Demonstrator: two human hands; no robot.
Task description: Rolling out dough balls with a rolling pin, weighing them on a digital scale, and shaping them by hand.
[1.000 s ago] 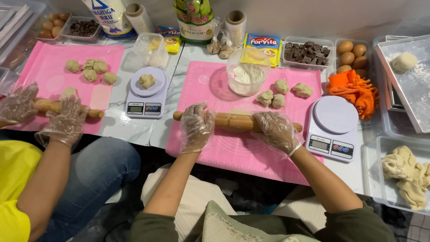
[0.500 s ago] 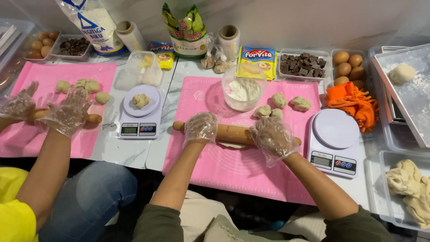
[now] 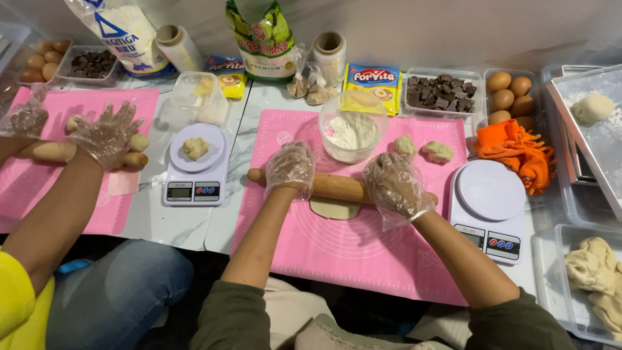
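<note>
both gloved hands press down on a wooden rolling pin (image 3: pixel 338 186) that lies across the pink silicone mat (image 3: pixel 363 253) on the desk (image 3: pixel 194 227). the left hand (image 3: pixel 289 168) sits on the pin's left part, fingers curled together over the wood; the right hand (image 3: pixel 394 188) covers the right part, fingers likewise folded down onto it, so both are clamped on the pin rather than spread.

under the pin, a flattened piece of dough (image 3: pixel 334 209) shows at the near side: a pale, thin tongue, partly hidden by the wood. it looks only partly rolled out, small against the mat's printed circles, so the flattening seems to be at an early to middle stage. two more dough balls (image 3: pixel 422 149) wait unrolled at the far edge of the mat, just beside a clear bowl of flour (image 3: pixel 352 133). a large lump of dough (image 3: pixel 593 272) rests in a clear tub at the right, well apart, so much stock appears unportioned. the white kitchen scale (image 3: pixel 490 207) right of the mat carries nothing.

to the left another person's gloved hand (image 3: pixel 107 133) works a second rolling pin (image 3: pixel 84 154) on a separate pink mat, and a second scale (image 3: pixel 193 170) between the mats bears one dough ball. a tray of chocolate chunks (image 3: pixel 440 91), brown eggs (image 3: pixel 510 97) and an orange cloth (image 3: pixel 515 152) lie behind.
</note>
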